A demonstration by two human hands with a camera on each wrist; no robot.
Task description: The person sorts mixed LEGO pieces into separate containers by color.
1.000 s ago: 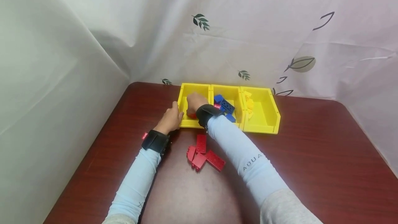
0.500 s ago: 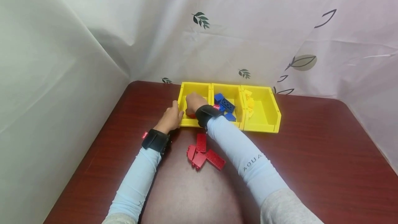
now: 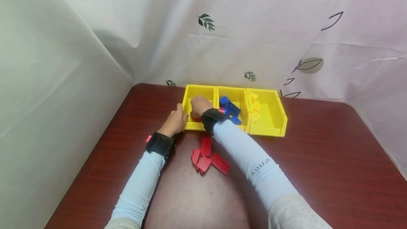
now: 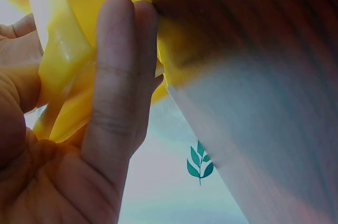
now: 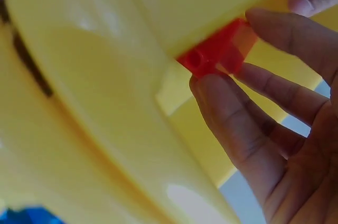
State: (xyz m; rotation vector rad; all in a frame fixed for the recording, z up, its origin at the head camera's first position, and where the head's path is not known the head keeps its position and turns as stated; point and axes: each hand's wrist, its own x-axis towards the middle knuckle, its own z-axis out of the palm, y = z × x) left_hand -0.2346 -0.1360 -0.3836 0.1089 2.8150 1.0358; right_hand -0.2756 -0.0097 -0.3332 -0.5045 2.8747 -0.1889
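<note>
Inside the left compartment of the yellow bins [image 3: 200, 126], my right hand [image 3: 199, 105] pinches a red brick between thumb and fingers; the right wrist view shows the red brick [image 5: 214, 52] against the yellow wall, with the right hand [image 5: 274, 108] around it. My left hand [image 3: 174, 120] grips the outer left wall of that bin. In the left wrist view the left hand [image 4: 95, 129] has its thumb and fingers on either side of the yellow wall [image 4: 66, 49]. Several red bricks [image 3: 206, 146] lie loose on the table in front of the bins.
Blue bricks [image 3: 233, 108] lie in the middle bin, partly behind my right wrist. Yellow bricks [image 3: 255, 106] are along the left side of the right bin [image 3: 270, 112]. A pale patterned cloth [image 3: 254, 38] hangs behind and left of the dark red table [image 3: 327, 144].
</note>
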